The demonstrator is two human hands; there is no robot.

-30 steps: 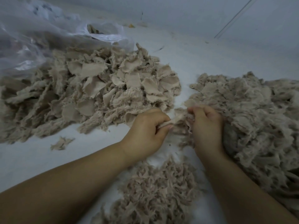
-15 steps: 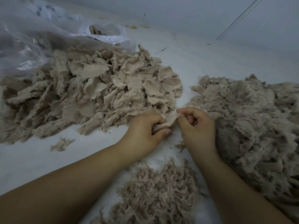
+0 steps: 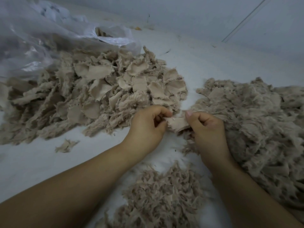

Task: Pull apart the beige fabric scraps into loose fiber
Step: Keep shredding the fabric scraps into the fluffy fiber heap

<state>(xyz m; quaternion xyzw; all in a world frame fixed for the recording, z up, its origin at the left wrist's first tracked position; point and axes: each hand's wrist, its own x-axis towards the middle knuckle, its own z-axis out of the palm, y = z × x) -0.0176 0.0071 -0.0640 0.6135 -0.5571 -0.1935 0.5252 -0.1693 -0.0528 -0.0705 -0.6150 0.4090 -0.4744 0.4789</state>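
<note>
A beige fabric scrap (image 3: 176,123) is stretched between my two hands at the centre. My left hand (image 3: 148,127) pinches its left edge with curled fingers. My right hand (image 3: 207,130) grips its right side, thumb on top. A big heap of flat, frayed beige scraps (image 3: 92,94) lies to the left and behind. A fluffy mound of pulled-apart fiber (image 3: 256,125) fills the right side, touching my right hand. A smaller patch of loose fiber (image 3: 162,195) lies between my forearms near the bottom.
A crumpled clear plastic bag (image 3: 41,40) lies at the back left, partly over the scrap heap. One stray scrap (image 3: 65,146) sits alone on the white surface (image 3: 32,162) at the left. A pale wall (image 3: 213,17) rises behind.
My hands came together from the fiber mound's edge and took a fresh scrap; it is now held wider between them, the right hand shifted slightly right.
</note>
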